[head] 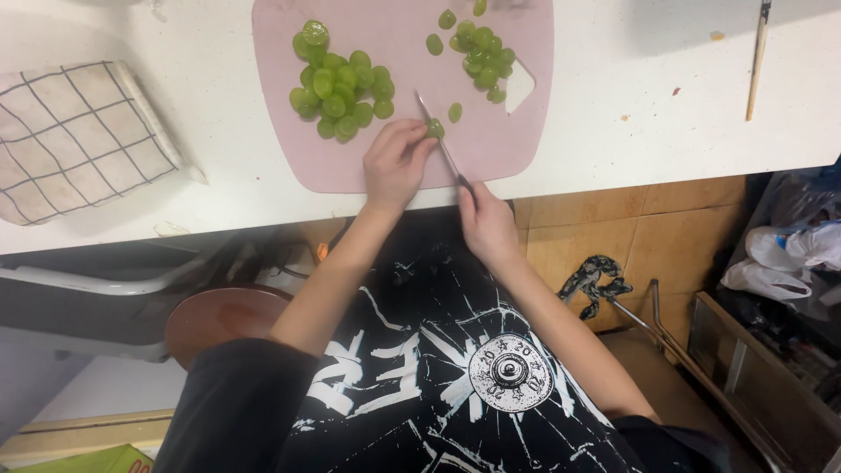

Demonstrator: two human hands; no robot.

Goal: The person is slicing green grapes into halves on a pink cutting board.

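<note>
The fingers of the left hand are pinched together around a single green grape, pressing it down onto the pink cutting board. The grape sits right at the fingertips, on their far right side, so it lies between the left hand and the knife blade. That blade touches the grape, or lies just beside it; I cannot tell whether it has bitten in yet.

The knife's long axis runs on a slant, from its tip up and to the left on the board, down and to the right toward the board's near edge. There the right hand is closed around the handle, which is mostly hidden in the grip. The right hand sits nearer the person's body, just off the edge of the surface; the left hand is the one closer to the grape.

Beyond the hands, a heap of cut green grapes lies on the left part of the board and a smaller cluster on the right part, with a few loose pieces between them. A checked cloth rests well to the left on the white surface, and a thin wooden stick lies far to the right.
</note>
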